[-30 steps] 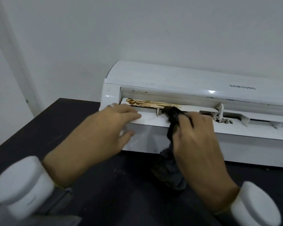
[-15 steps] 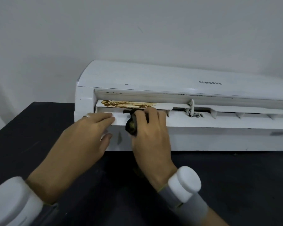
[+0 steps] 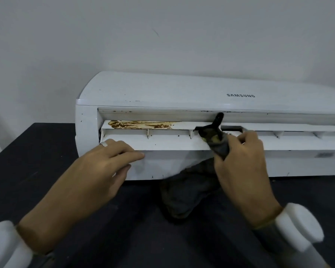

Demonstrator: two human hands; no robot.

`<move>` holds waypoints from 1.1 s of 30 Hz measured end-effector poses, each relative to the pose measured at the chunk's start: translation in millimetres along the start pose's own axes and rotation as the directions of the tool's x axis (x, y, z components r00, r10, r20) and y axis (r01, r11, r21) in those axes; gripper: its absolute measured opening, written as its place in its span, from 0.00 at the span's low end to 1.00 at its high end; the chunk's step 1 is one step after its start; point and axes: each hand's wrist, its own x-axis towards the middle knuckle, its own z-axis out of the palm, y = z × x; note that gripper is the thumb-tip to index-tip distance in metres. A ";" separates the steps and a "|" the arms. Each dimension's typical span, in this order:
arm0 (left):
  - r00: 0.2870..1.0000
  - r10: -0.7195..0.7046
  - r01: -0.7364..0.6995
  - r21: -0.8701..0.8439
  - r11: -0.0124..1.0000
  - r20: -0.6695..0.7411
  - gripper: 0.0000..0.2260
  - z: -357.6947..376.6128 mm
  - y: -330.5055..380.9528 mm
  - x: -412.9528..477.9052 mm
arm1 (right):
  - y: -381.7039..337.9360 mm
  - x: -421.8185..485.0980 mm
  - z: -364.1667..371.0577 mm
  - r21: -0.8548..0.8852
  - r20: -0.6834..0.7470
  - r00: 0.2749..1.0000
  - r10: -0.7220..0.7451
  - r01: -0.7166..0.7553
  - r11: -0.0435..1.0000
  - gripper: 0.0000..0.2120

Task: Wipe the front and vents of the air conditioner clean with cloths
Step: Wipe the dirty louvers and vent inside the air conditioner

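A white air conditioner [image 3: 162,91] lies on a black table [image 3: 27,151], its vent facing me. Brown grime [image 3: 139,124] streaks the inner louver at the vent's left end. My left hand [image 3: 104,165] rests flat on the lower vent flap [image 3: 172,144] near its left end, fingers spread, a ring on one finger. My right hand [image 3: 240,161] grips a dark grey cloth [image 3: 215,140] and presses its stained tip into the vent slot near the middle. The rest of the cloth hangs down onto the table in front of the unit.
A plain white wall stands behind the unit. The black table extends toward me and to the left. Small dark specks dot the upper lip of the vent and the unit's front. White cuffs sit on both wrists.
My right hand has slid the cloth to the right along the vent, from beside the brown grime to near the middle. The left hand has stayed on the flap.
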 end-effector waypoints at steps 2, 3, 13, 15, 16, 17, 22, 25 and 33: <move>1.000 -0.009 0.009 -0.004 1.000 -0.013 0.19 1.5 -1.6 2.4 | 3.2 8.6 -1.7 0.004 0.000 1.000 0.024 -0.024 1.000 0.08; 1.000 -0.021 0.021 -0.011 1.000 -0.017 0.19 2.3 -2.0 4.1 | -0.4 9.9 -1.0 -0.004 0.007 1.000 0.009 -0.009 1.000 0.09; 0.990 -0.134 0.134 -0.005 0.991 -0.045 0.13 1.3 -5.3 5.5 | -47.0 -2.8 8.7 0.039 0.098 0.980 -0.173 0.170 0.985 0.10; 0.989 -0.148 0.148 0.019 0.989 -0.015 0.14 2.1 -5.6 5.4 | -56.9 -10.8 11.5 -0.023 0.074 0.978 -0.197 0.199 0.980 0.15; 0.988 -0.155 0.155 0.022 0.988 0.003 0.15 2.0 -5.3 5.5 | -60.2 -13.9 13.1 -0.043 0.059 0.978 -0.199 0.202 0.978 0.17; 0.987 -0.163 0.162 0.019 0.987 0.018 0.16 2.0 -4.6 5.2 | -61.7 -14.7 14.7 -0.055 0.043 0.980 -0.194 0.196 0.979 0.19; 0.984 -0.174 0.174 -0.015 0.985 0.025 0.16 -1.0 -3.3 5.4 | -79.4 -4.8 19.0 -0.170 0.067 0.996 -0.059 0.070 0.983 0.18; 0.987 -0.159 0.159 -0.016 0.987 0.016 0.16 -1.6 -5.5 4.7 | -93.2 -14.1 24.8 -0.138 -0.030 0.999 -0.042 0.038 0.990 0.13; 0.993 -0.120 0.119 -0.032 0.992 -0.023 0.17 -0.9 -10.9 8.0 | -77.5 -23.7 36.3 0.063 -0.013 0.966 -0.258 0.259 0.964 0.12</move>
